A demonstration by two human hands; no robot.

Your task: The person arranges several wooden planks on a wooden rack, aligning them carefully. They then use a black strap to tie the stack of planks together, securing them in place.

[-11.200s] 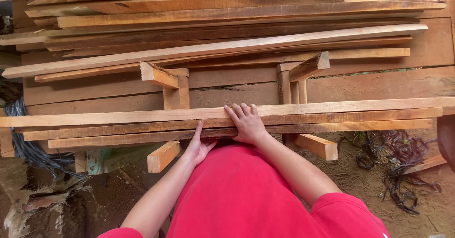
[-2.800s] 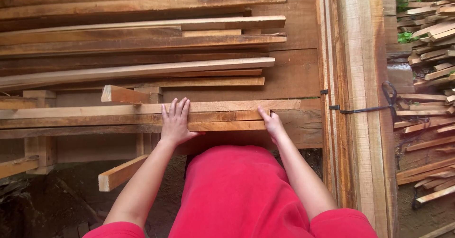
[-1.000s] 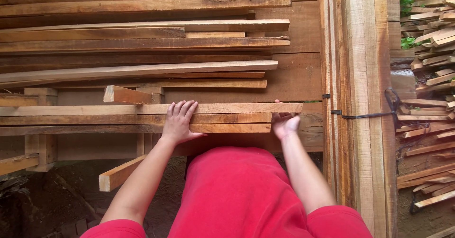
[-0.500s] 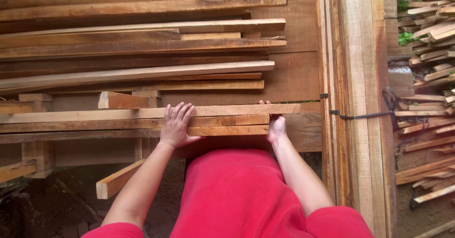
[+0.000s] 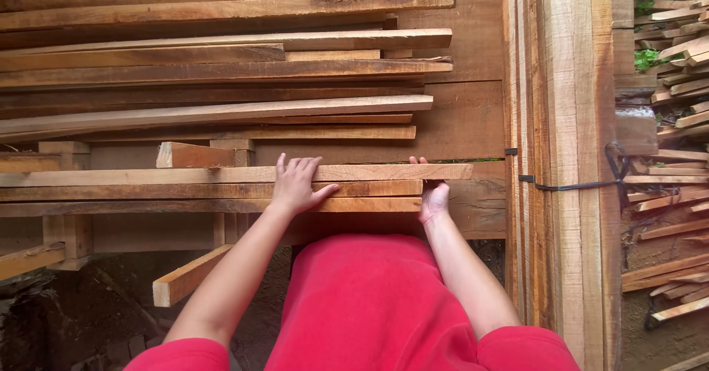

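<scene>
Left hand (image 5: 298,185) lay flat, fingers spread, on long pale wooden plank (image 5: 148,175) | right hand (image 5: 432,193) gripped that plank's right end | plank's length ran left-right across both hands

Both bare arms reach forward, elbows slightly bent. The left hand (image 5: 296,185) lies palm down with fingers spread flat and thumb angled out to the side. The right hand (image 5: 432,193) is turned on edge, fingers curled forward and partly hidden.

Right of the fingers (image 5: 299,171): upright timber post (image 5: 569,157) bound with dark strap (image 5: 576,186). Beyond it, scrap offcuts (image 5: 672,68). Above the fingers: stacked long boards (image 5: 221,53).
</scene>
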